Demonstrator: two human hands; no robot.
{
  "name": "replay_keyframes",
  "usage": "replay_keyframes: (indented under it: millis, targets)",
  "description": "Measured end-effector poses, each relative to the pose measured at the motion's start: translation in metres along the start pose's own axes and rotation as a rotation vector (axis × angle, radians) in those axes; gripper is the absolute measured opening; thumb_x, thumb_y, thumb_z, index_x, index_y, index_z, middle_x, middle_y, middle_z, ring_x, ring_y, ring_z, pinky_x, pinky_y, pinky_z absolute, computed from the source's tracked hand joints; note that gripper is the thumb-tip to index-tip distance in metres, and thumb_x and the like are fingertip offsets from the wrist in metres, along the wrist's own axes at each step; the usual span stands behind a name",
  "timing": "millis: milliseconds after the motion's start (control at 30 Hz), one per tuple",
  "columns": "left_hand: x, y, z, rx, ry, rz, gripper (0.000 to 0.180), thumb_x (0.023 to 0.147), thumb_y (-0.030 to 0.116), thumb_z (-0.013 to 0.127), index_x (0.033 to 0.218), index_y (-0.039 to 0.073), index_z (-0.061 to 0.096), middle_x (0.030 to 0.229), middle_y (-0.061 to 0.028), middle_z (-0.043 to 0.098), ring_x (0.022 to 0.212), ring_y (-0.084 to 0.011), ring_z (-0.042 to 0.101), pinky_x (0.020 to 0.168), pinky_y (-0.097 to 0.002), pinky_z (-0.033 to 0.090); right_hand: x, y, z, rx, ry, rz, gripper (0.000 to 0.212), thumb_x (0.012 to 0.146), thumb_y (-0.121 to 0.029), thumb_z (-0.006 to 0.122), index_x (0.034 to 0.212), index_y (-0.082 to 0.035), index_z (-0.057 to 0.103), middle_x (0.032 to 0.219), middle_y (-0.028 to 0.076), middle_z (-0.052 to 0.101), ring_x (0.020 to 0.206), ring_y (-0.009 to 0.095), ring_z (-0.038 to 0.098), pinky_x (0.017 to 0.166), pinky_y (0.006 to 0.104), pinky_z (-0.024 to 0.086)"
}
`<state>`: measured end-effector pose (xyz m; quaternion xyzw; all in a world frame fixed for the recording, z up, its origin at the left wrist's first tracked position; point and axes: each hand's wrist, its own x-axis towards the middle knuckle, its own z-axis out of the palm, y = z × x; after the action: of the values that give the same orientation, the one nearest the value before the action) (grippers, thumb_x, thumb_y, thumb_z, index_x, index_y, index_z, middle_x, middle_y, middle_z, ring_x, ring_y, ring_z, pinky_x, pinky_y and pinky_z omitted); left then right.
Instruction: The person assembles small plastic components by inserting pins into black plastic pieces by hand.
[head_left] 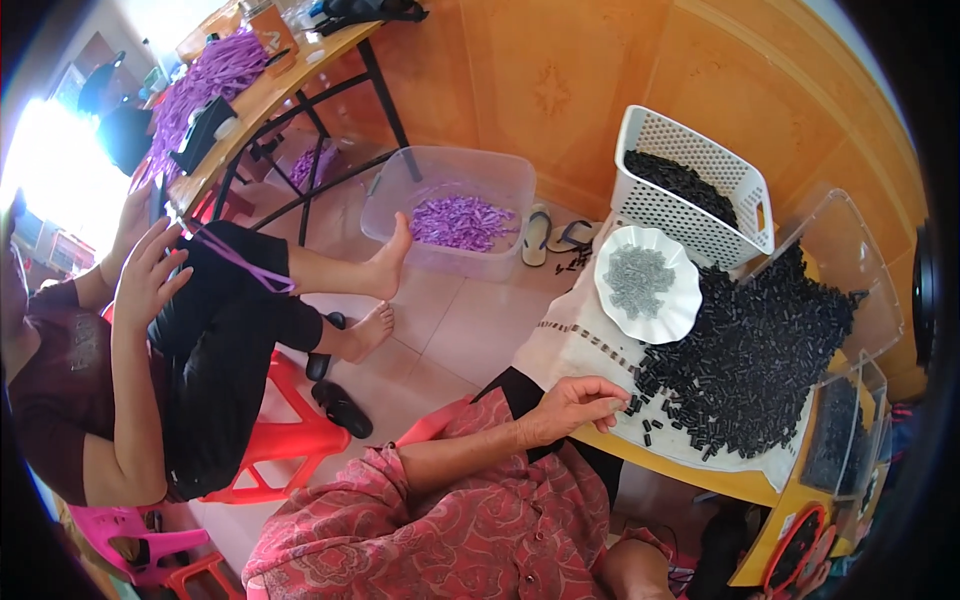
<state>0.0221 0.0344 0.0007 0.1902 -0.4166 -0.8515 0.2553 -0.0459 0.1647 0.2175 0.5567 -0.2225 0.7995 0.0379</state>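
My left hand (575,408) is over the near left edge of the table, its thumb and fingertips pinched together. Whatever lies in the pinch is too small to make out. Just beyond the fingertips, a few loose short black tubes (652,432) lie on a white cloth (570,345). To their right spreads a big heap of the same black pieces (760,350). A white scalloped dish (680,312) with small clear-grey pieces (641,281) rests beside the heap. My right hand does not show; only bare skin below my sleeve appears at the lower edge.
A white perforated basket (690,215) of black pieces stands behind the dish. Clear plastic bins (850,290) flank the heap. At left, a seated person (130,380) handles a purple strap (240,258). A clear tub (375,215) with purple pieces and slippers (340,408) are on the floor.
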Motion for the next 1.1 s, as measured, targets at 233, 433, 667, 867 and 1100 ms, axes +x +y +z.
replay_keyframes:
  millis: [233, 433, 667, 867, 1100]
  targets:
    - [0.001, -0.006, -0.002, -0.001, -0.061, 0.006, 0.023, 0.095, 0.01, 0.053, 0.115, 0.0, 0.059, 0.102, -0.0058, 0.065, 0.081, -0.0103, 0.061, 0.075, -0.0261, 0.051, -0.005, 0.006, 0.003, 0.06, 0.078, -0.074, 0.028, 0.08, -0.017, 0.049, 0.054, -0.008, 0.046, 0.047, 0.006, 0.055, 0.038, 0.015, 0.054, 0.035, 0.0251, 0.034]
    - [0.002, -0.004, -0.004, -0.014, -0.06, 0.013, 0.024, 0.095, 0.011, 0.053, 0.115, 0.0, 0.059, 0.103, -0.0065, 0.065, 0.082, -0.0108, 0.061, 0.075, -0.0262, 0.051, -0.007, 0.006, 0.002, 0.038, 0.135, -0.162, 0.027, 0.08, -0.017, 0.05, 0.055, -0.008, 0.046, 0.048, 0.006, 0.055, 0.039, 0.015, 0.054, 0.036, 0.0253, 0.035]
    - [0.004, -0.007, -0.005, -0.039, -0.047, 0.038, 0.023, 0.094, 0.012, 0.055, 0.113, 0.001, 0.059, 0.095, -0.0049, 0.064, 0.079, -0.0098, 0.061, 0.073, -0.025, 0.051, -0.011, 0.011, 0.003, 0.053, 0.222, -0.265, 0.027, 0.08, -0.016, 0.052, 0.055, -0.007, 0.047, 0.049, 0.005, 0.055, 0.039, 0.015, 0.054, 0.036, 0.0255, 0.036]
    - [0.003, -0.007, -0.004, -0.05, -0.072, 0.006, 0.023, 0.095, 0.012, 0.055, 0.115, 0.0, 0.059, 0.101, -0.0044, 0.064, 0.082, -0.0099, 0.061, 0.075, -0.0249, 0.051, -0.012, 0.023, 0.006, 0.102, 0.313, -0.372, 0.027, 0.08, -0.016, 0.053, 0.055, -0.007, 0.047, 0.05, 0.004, 0.055, 0.04, 0.015, 0.054, 0.037, 0.0258, 0.037]
    - [0.003, -0.005, -0.005, -0.035, -0.066, -0.003, 0.024, 0.095, 0.012, 0.055, 0.115, 0.0, 0.058, 0.101, -0.0046, 0.063, 0.083, -0.0101, 0.061, 0.075, -0.0251, 0.051, -0.015, 0.033, 0.003, 0.099, 0.404, -0.483, 0.026, 0.08, -0.016, 0.054, 0.056, -0.007, 0.048, 0.05, 0.003, 0.055, 0.04, 0.015, 0.054, 0.038, 0.026, 0.038]
